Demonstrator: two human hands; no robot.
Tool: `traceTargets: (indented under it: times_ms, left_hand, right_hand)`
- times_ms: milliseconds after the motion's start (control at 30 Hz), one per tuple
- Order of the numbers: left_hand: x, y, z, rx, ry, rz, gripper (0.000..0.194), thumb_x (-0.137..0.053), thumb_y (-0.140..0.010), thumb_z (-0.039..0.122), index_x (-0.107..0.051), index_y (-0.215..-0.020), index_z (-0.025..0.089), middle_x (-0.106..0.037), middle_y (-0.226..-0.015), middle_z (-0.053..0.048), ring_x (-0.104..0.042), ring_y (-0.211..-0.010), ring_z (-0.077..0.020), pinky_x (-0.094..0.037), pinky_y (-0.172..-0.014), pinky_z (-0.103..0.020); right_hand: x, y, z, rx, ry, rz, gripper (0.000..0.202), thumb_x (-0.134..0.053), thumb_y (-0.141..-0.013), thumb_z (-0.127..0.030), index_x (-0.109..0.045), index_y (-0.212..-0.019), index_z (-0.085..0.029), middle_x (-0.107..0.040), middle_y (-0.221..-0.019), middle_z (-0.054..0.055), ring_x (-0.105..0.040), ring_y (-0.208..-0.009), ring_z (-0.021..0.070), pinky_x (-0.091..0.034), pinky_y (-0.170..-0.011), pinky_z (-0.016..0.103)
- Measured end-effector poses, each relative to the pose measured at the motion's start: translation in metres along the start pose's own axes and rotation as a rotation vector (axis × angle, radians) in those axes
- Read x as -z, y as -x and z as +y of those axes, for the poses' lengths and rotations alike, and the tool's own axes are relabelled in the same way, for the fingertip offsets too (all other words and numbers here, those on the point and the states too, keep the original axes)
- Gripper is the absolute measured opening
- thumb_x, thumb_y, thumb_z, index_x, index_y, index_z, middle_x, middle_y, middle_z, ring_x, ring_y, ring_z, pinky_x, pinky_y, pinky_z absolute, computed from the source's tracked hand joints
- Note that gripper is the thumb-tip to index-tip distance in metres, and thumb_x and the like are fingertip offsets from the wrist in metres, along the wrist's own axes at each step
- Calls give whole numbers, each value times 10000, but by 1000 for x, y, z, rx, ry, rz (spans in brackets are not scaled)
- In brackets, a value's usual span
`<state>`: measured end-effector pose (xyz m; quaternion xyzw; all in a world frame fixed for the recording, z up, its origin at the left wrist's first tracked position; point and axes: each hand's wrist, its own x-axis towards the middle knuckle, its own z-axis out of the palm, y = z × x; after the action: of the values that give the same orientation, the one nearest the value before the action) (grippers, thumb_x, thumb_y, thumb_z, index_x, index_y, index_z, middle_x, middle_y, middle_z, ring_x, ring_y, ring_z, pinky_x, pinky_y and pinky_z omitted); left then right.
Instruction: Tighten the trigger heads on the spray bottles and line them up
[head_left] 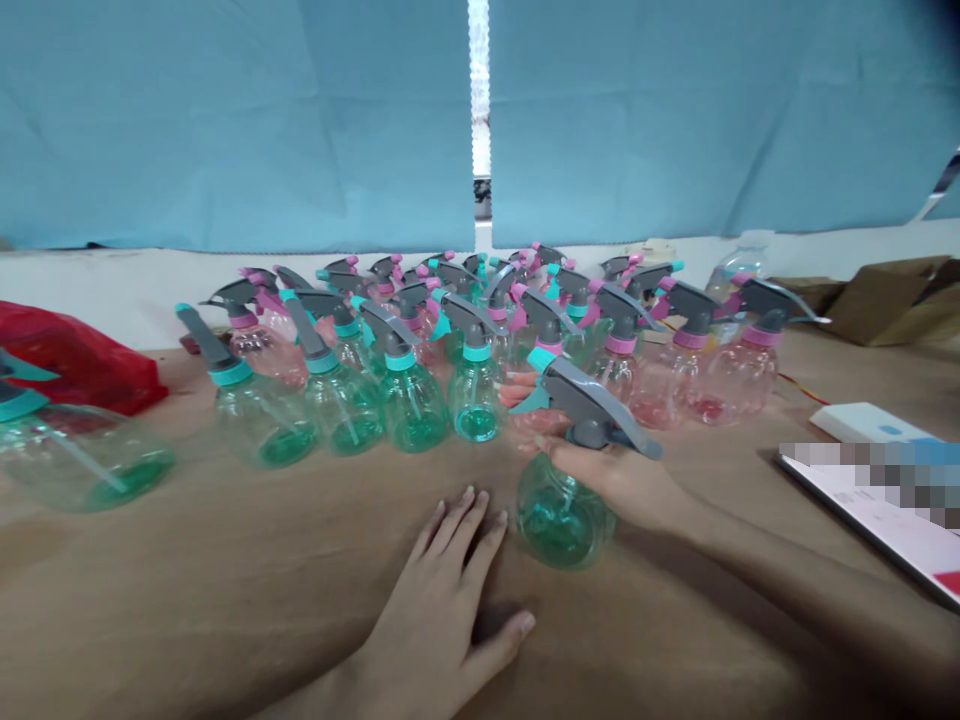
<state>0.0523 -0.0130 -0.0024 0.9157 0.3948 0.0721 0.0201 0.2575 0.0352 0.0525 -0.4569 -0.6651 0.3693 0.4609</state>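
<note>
My right hand (619,478) is closed round the neck of a green spray bottle (562,525), just under its grey and teal trigger head. The bottle is upright or nearly so; I cannot tell whether its base touches the table. My left hand (442,600) lies flat on the wooden table (225,580), fingers spread, to the left of that bottle and holding nothing. Beyond my hands stands a front row of green spray bottles (415,410), with pink spray bottles (742,385) to the right and several more of both colours behind.
Far left, another green spray bottle (82,460) stands near a red plastic bag (82,355). On the right lie a tablet-like flat device (862,510) and a white box (874,422). A cardboard box (892,300) and a clear bottle (739,262) are at the back, before a blue curtain (225,120).
</note>
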Motion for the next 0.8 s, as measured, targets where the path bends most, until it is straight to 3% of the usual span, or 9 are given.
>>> traceTargets:
  times_ms: [200,333,467,567,733,800]
  left_hand:
    - [1,-2,0,-4,-2,1,640,-480,-881,483,-341,-1384,112,-275,-1460,-139,-260,-1325,-315,-303,-1028,-498]
    - [1,-2,0,0,-10,-5,644,-473,-884,490,-333,-1387,114,-265,-1464,-136,-253,-1329,-306,-303,-1027,-500]
    - [2,-2,0,2,-4,-21,635,-461,-888,495,-340,-1385,119,-254,-1468,-136,-245,-1332,-308,-304,-1022,-508]
    - [3,-2,1,4,5,-36,642,-459,-888,495,-337,-1386,110,-249,-1467,-147,-241,-1332,-314,-307,-1018,-514]
    - [3,-1,1,14,34,-4,630,-474,-877,503,-370,-1370,125,-276,-1460,-138,-257,-1326,-316,-301,-1026,-503]
    - [1,-1,0,11,45,13,628,-482,-873,502,-370,-1370,134,-284,-1460,-128,-259,-1325,-313,-293,-1034,-496]
  right_hand:
    - [0,-2,3,-9,-47,-27,203,-535,-707,-138,-511,-880,-241,-544,-661,-39,-591,-775,191,-483,-738,342]
    - [1,-4,2,23,-25,-21,220,-538,-699,-159,-531,-900,-246,-537,-627,-43,-583,-697,182,-478,-656,310]
    - [3,-2,1,30,46,8,103,-551,-678,-171,-521,-737,-249,-552,-620,-38,-551,-578,160,-457,-538,288]
    - [3,0,0,31,70,24,107,-543,-679,-162,-526,-724,-258,-551,-622,-38,-554,-574,160,-476,-555,296]
    - [6,-1,-3,36,15,-69,241,-530,-668,-138,-592,-855,-276,-606,-674,-39,-598,-626,165,-507,-599,305]
    - [8,-1,-3,39,-10,-97,212,-528,-671,-148,-619,-820,-269,-643,-710,-31,-622,-658,169,-512,-604,301]
